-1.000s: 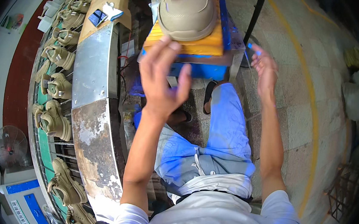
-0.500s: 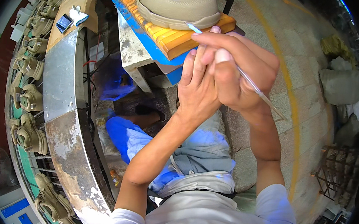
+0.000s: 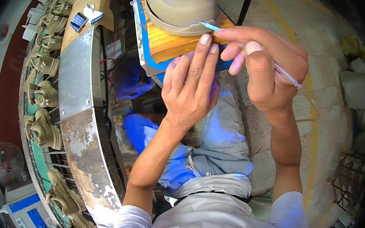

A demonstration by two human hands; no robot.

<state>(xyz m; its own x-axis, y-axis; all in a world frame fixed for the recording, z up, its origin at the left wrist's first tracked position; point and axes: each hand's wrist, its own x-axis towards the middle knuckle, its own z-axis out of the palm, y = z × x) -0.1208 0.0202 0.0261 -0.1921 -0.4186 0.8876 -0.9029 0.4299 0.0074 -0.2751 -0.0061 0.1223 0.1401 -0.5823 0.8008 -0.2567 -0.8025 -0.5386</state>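
A beige shoe [image 3: 185, 11] rests on a yellow slatted wooden board [image 3: 176, 48], its toe pointing right. My right hand [image 3: 273, 70] pinches a slim pen-like tool [image 3: 209, 26] with a light-blue front end. The tool's tip meets the seam between the shoe's upper and sole near the toe. Its clear rear end sticks out behind the hand, with a thin tube [image 3: 315, 109] trailing from it. My left hand [image 3: 191, 82] is held flat with fingers stretched out, holding nothing. Its fingertips reach the board's front edge, below the shoe.
Under the wooden board lies a blue board [image 3: 156, 68] on a stand. Along the left runs a worn metal bench [image 3: 80, 70] with a phone [image 3: 78, 21] and a white cloth [image 3: 92, 15]. Beyond it is a rack of beige shoes [image 3: 44, 130]. Sacks [image 3: 360, 90] lie at right.
My hands, clasped close together before, have parted; the left has come away with its fingers straightened. The tool's tip has shifted along the sole seam toward the toe. The whole view has shifted slightly.
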